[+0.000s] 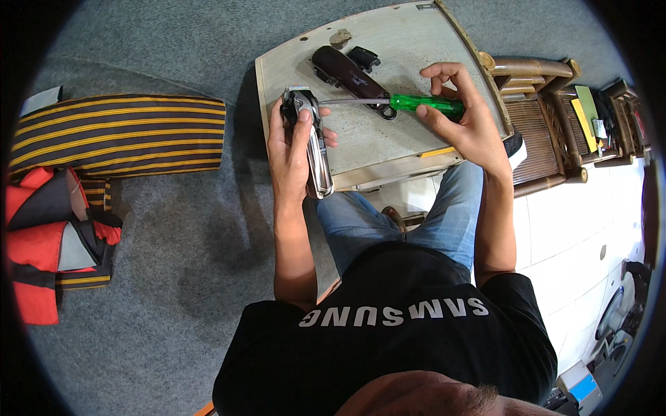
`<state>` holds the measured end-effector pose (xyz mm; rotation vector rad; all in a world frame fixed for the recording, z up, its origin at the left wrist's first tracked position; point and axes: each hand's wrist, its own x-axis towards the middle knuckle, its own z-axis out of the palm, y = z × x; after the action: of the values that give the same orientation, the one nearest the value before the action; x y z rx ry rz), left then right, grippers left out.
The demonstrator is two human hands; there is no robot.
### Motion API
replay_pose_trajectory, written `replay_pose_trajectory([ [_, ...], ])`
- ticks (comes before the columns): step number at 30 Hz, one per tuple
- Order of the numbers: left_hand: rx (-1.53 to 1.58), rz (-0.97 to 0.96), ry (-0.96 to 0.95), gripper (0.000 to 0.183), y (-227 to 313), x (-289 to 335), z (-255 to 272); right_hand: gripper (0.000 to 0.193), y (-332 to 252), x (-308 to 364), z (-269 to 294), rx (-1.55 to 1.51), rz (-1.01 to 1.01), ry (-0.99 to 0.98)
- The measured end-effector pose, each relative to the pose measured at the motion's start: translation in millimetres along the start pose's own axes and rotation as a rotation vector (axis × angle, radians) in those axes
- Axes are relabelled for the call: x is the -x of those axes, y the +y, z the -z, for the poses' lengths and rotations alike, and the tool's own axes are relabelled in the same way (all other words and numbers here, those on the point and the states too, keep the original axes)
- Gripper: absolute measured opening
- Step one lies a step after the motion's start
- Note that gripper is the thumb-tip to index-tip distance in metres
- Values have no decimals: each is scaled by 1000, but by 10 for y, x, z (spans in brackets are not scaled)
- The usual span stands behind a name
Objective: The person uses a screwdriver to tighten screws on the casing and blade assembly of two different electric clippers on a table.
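Note:
My left hand (286,156) is closed around a shiny silver hair clipper (319,159), with its blade end pointing away from me and the thumb across its body. In my right hand (475,128) is a screwdriver (416,102) with a clear green handle, its end against the palm and the index finger raised off it. The long shank reaches left to the clipper near its blade end; whether the tip sits in a screw cannot be made out. Behind the shank lies a dark maroon hair clipper (350,73) on the pale table (388,145).
A small black part (363,58) lies beside the maroon clipper. Bamboo furniture (534,128) stands close to the table's right side. On the left are a yellow-striped dark cushion (132,132) and a red and black cloth item (52,243) on the grey carpet (187,243).

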<state>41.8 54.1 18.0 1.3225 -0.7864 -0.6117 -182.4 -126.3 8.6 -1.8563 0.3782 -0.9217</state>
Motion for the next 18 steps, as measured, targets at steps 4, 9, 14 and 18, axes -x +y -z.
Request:
replay_pose_trajectory([
  [4,-13,-9,-1,41,5,4,1,34,5,-29,-24,184,120,21],
  [9,9,-14,8,41,-14,-3,12,32,44,-15,-104,170,46,-28],
  [14,13,-6,-7,44,-14,-5,25,30,42,6,-97,192,37,-76],
  [18,35,3,-11,45,-7,-2,36,31,32,1,-44,203,51,-96],
])
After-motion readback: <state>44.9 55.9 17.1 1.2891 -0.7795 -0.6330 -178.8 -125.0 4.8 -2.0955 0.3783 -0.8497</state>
